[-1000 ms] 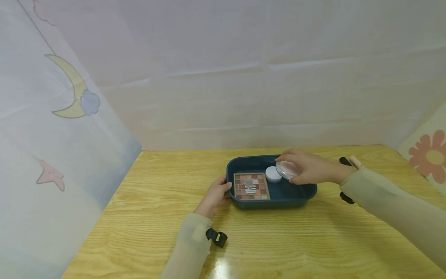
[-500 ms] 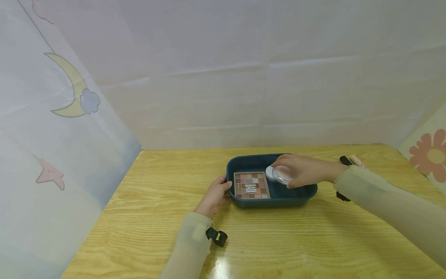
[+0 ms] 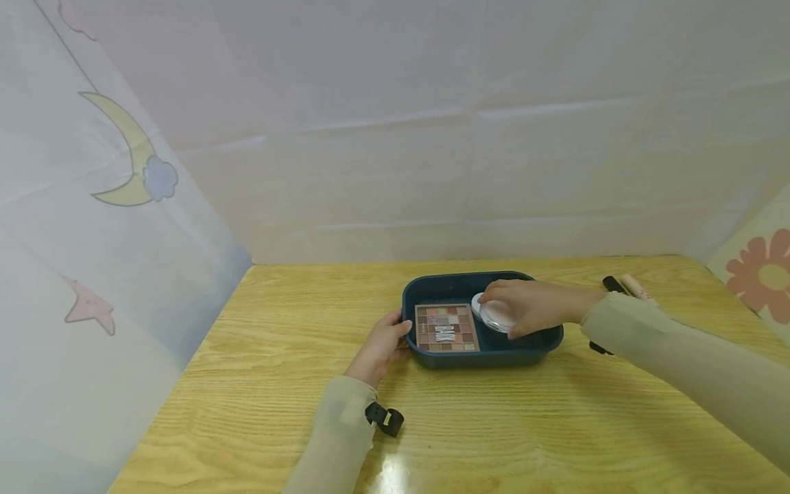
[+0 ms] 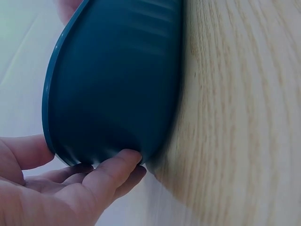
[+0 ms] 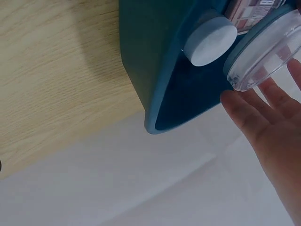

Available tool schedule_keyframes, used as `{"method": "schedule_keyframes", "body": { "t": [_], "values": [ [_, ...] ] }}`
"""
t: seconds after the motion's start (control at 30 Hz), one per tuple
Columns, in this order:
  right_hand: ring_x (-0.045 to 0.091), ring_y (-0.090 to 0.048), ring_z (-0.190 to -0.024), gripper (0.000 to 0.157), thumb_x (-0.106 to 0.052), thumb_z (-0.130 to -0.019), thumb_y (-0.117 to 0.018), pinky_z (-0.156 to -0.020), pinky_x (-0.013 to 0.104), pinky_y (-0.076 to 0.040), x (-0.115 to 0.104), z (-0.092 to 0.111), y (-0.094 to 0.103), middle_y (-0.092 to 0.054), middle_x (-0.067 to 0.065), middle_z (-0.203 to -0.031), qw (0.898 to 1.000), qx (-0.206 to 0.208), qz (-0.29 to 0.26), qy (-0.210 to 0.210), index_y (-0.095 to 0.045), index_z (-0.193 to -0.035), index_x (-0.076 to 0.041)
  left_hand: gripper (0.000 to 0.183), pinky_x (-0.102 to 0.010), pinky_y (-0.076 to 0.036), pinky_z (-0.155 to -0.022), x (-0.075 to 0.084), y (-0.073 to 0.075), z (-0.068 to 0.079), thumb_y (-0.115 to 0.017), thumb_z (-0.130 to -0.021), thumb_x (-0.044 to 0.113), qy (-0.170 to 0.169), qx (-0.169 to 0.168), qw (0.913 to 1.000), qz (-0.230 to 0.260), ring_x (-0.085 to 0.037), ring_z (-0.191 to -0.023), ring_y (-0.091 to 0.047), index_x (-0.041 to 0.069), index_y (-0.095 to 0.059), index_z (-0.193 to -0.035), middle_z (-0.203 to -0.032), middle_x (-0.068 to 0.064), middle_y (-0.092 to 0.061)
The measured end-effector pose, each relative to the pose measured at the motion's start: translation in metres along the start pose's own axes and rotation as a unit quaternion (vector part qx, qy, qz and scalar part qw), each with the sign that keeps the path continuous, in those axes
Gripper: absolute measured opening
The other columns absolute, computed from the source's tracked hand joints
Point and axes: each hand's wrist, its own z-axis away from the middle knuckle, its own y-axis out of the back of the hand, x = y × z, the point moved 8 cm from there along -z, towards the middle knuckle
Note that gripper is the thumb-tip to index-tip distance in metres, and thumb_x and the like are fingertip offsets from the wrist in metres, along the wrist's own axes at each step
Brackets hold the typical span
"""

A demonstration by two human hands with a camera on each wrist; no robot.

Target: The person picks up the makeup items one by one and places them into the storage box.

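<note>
A dark teal plastic bin (image 3: pixel 481 359) stands on the wooden table. At its left end, my left hand (image 3: pixel 379 348) grips the wall, thumb at the rim and fingers against the outside, as the left wrist view shows. Inside lies an eyeshadow palette (image 3: pixel 447 328) on the left. Beside the palette sits a small white round jar (image 5: pixel 211 41). My right hand (image 3: pixel 535 305) reaches over the bin and holds a round powder compact with a clear lid (image 3: pixel 496 318) by its edge. The compact is tilted, low and close to the jar; contact with the floor of the bin is hidden.
Behind my right forearm, a black stick-like item (image 3: pixel 613 284) and a pale tube (image 3: pixel 636 288) lie on the wooden table (image 3: pixel 278 370). A pale cloth backdrop (image 3: pixel 370 192) rises along the table's rear edge.
My right hand has moved slightly left and down with the powder compact, which now covers part of the white jar. My left hand keeps its grip on the bin.
</note>
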Motion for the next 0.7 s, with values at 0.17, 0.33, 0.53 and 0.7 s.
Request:
{"method": "schedule_keyframes", "body": {
  "t": [0.17,0.33,0.53,0.7],
  "values": [
    [0.039,-0.045,-0.126,0.064,-0.016,-0.081,-0.08,-0.097,0.056,-0.041,0.002,-0.003,-0.008,-0.046,0.015,-0.14,1.0,-0.019,-0.017,-0.005,-0.051,-0.136,-0.004,0.047,-0.055,-0.038,-0.102,0.0,0.0,0.0,-0.04,-0.104,0.007,-0.002,0.001,1.0,-0.005,-0.038,-0.135,-0.038,-0.001,-0.034,-0.149,-0.149,-0.022,-0.038],
    [0.04,-0.044,-0.128,0.064,-0.014,-0.081,-0.08,-0.098,0.057,-0.04,0.001,-0.004,-0.011,-0.046,0.017,-0.141,0.999,-0.031,-0.012,-0.004,-0.05,-0.137,-0.004,0.047,-0.054,-0.039,-0.102,0.0,0.001,0.0,-0.041,-0.104,0.008,-0.002,0.002,1.0,-0.006,-0.037,-0.135,-0.038,-0.001,-0.034,-0.149,-0.149,-0.021,-0.038],
    [0.041,-0.042,-0.13,0.066,-0.013,-0.08,-0.08,-0.099,0.057,-0.039,0.004,-0.005,-0.015,-0.044,0.015,-0.143,0.999,-0.049,-0.002,-0.014,-0.049,-0.139,-0.006,0.047,-0.054,-0.04,-0.101,-0.001,0.001,0.0,-0.041,-0.104,0.008,-0.003,0.002,1.0,-0.009,-0.037,-0.134,-0.041,-0.001,-0.034,-0.149,-0.147,-0.022,-0.041],
    [0.041,-0.043,-0.128,0.066,-0.012,-0.079,-0.081,-0.098,0.058,-0.039,0.005,-0.007,-0.017,-0.046,0.015,-0.142,0.999,-0.052,0.01,-0.008,-0.051,-0.138,-0.007,0.047,-0.054,-0.04,-0.101,0.0,0.0,0.0,-0.04,-0.104,0.008,-0.002,0.0,1.0,-0.007,-0.036,-0.133,-0.041,-0.001,-0.034,-0.149,-0.146,-0.022,-0.042]
  ]
}}
